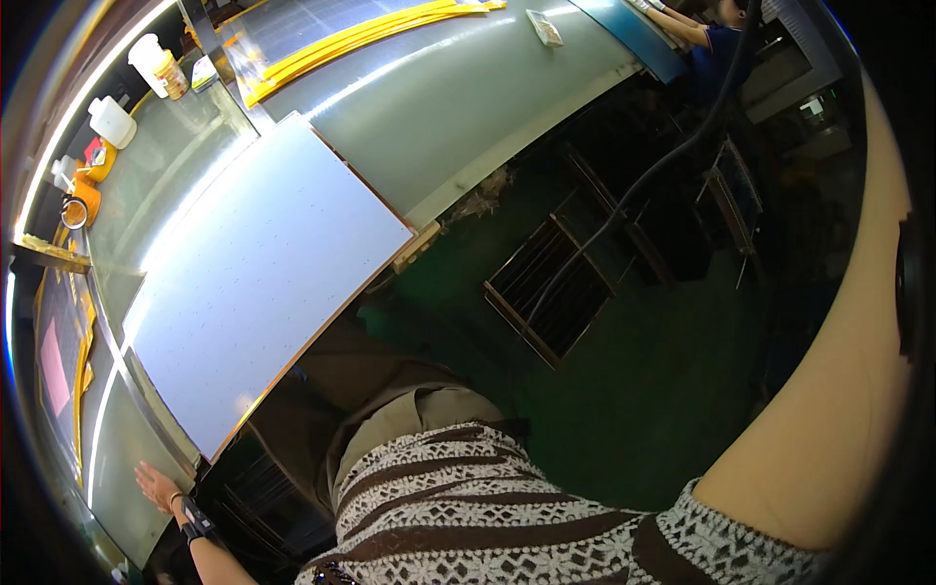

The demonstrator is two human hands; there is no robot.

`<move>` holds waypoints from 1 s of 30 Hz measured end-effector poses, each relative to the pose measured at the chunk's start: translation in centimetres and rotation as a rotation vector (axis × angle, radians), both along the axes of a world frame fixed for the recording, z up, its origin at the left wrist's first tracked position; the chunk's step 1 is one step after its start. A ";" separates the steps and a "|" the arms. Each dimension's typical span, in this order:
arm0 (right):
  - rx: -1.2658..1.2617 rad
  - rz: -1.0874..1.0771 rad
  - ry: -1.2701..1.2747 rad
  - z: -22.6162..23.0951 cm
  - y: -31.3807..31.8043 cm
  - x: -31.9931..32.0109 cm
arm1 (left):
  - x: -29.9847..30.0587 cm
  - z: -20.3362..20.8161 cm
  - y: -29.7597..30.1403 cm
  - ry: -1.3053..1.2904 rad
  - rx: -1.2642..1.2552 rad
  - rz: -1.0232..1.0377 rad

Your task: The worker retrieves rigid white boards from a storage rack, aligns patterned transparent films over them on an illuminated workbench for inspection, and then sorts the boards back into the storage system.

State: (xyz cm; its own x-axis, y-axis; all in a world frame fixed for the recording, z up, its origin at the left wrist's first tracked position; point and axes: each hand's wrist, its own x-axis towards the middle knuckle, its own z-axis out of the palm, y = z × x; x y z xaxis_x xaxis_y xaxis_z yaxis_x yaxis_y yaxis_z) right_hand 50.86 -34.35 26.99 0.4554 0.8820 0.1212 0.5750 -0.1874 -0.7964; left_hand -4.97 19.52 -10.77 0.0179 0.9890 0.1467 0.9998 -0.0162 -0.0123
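My left hand (157,486) rests on the grey-green tabletop at the lower left, its fingers stretched out and nothing in them. A dark band with a small device (198,519) circles that wrist. Close to the hand is the near corner of a large white board (268,283), thin and brown-edged, with small dark specks across its face. My right arm (829,429) reaches up along the right rim of the picture, and its hand lies outside the view.
Bottles (112,122) and orange tape rolls (86,200) line the left back. Yellow-edged frames (361,44) lie at the top and far left. A slatted rack (551,288) stands on the dark floor. A cable (673,156) hangs nearby. Another person (717,49) works at the top right.
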 end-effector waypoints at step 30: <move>-0.708 -0.447 1.685 -37.2 -23.8 -37.4 | 0.0 -1.4 -0.9 -0.002 0.060 -0.006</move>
